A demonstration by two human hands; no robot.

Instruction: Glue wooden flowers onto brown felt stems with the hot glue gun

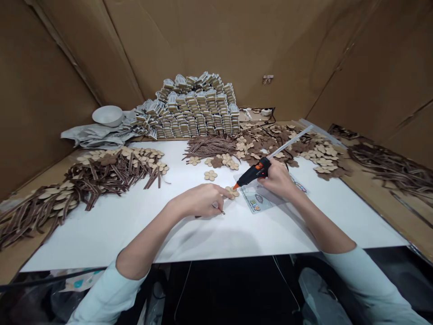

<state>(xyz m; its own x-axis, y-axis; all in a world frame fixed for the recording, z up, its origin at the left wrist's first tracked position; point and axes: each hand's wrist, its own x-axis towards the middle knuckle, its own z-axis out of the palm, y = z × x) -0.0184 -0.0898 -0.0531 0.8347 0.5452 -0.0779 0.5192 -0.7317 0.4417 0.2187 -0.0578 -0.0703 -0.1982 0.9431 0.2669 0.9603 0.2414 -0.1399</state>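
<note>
My right hand point(279, 178) is wrapped round a black and orange hot glue gun point(253, 173), a long clear glue stick point(291, 143) jutting from its back. The gun's orange nozzle points down at a beige flower cutout point(232, 193) on the white table and meets or nearly meets it. My left hand point(206, 199) presses its index finger on that flower's left edge. Its other fingers are curled, with small ends of a brown strip point(222, 212) showing beneath; most of the strip is hidden. A clear printed DIY sheet point(259, 201) lies under the gun.
Brown strips with beige flowers point(111, 176) are heaped at left. Behind stand stacked small packets point(199, 108), a white bowl point(108, 116) and loose strips point(211, 146). Flower cutouts point(324, 155) are piled at back right, more strips point(389, 167) beyond. Cardboard walls point(219, 36) enclose the table.
</note>
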